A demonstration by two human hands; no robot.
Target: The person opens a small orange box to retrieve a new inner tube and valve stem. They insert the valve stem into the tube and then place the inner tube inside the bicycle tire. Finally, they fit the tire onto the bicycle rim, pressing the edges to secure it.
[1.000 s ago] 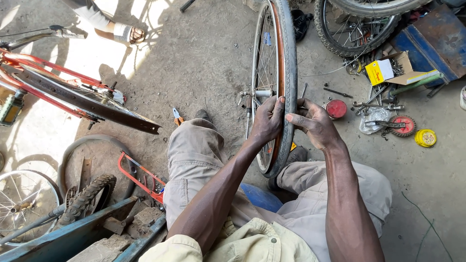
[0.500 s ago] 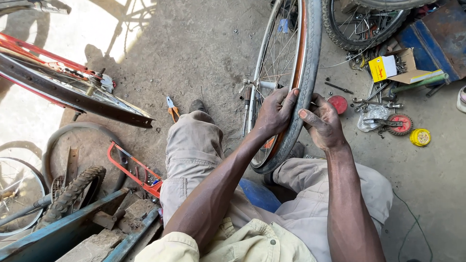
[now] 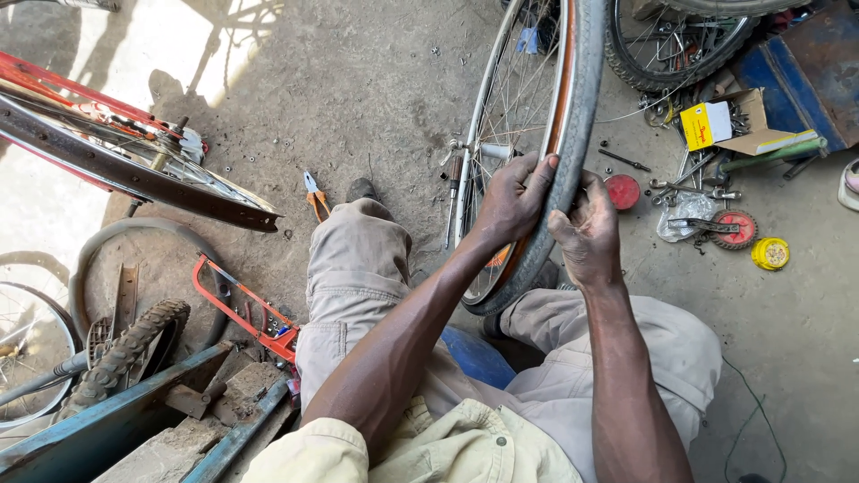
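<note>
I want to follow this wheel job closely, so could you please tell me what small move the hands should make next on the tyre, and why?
Probably slide both hands a little further along the grey rubber tyre and press again. The left hand and the right hand each have a grip across the tread from opposite sides, over the silver spoked bicycle wheel, whose orange rim strip shows beside the tyre, so the tyre may need seating further along.

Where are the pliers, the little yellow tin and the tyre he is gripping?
pliers (image 3: 315,199), head view, on the orange handles.
yellow tin (image 3: 770,253), head view, on its lid.
tyre (image 3: 580,98), head view, on the grey tread above both hands.
</note>
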